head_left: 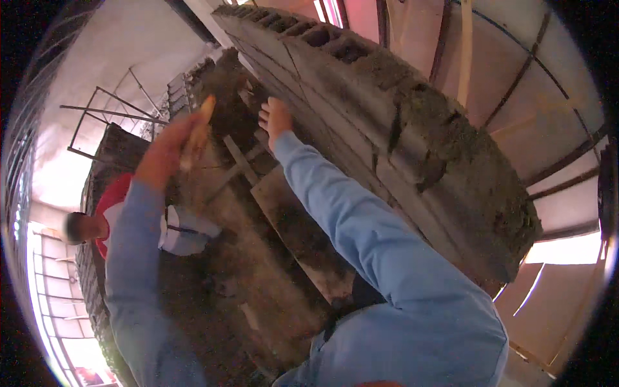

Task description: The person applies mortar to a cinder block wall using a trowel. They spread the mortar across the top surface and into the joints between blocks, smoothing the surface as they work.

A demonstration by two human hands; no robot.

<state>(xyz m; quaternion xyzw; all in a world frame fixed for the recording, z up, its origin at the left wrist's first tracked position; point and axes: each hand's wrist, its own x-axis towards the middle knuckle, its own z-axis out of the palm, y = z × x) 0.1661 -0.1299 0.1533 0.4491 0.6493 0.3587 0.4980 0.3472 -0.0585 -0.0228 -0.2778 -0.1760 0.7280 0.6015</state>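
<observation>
My left hand (173,149) is raised on the left side, smeared by motion. It seems closed around a yellow-orange object (207,108), perhaps a handle; the rest of that object is too blurred to make out. To its right, my right hand (277,120) reaches out beside the grey block wall (335,122), with slightly bent fingers apart and nothing visible in them. Rough mortar (451,138) covers part of the wall's top, and hollow block cores show toward its far end. Dark rubble or mortar (225,84) lies beyond my hands.
Wooden boards (293,248) run below my arms, with a narrow crosspiece (240,160) near the wall. Lower left, another person in a red and white top (116,200) stands beside a second block wall (97,284). Thin metal bars (109,116) stick out at the left.
</observation>
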